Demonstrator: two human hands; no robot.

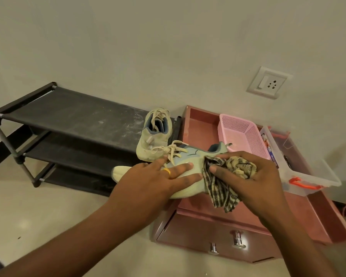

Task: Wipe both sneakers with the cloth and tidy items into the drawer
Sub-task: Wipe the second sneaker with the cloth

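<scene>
Frame centre: left hand [160,176], fingers flat, presses near sneaker [188,166] over open drawer [200,124]. Right hand [254,172] grips bunched cloth [224,176] against it. Second sneaker [154,136] above, on rack [72,114].

Pale green sneakers [185,172]; striped tan-black cloth [224,188]; pink basket [242,134].

A sneaker [190,156] being held over an open drawer [200,128]
The pale green sneaker is being pressed down by the flat left hand [158,176], while a striped cloth [220,188] is being gripped against its side by the right hand [254,176].
</scene>
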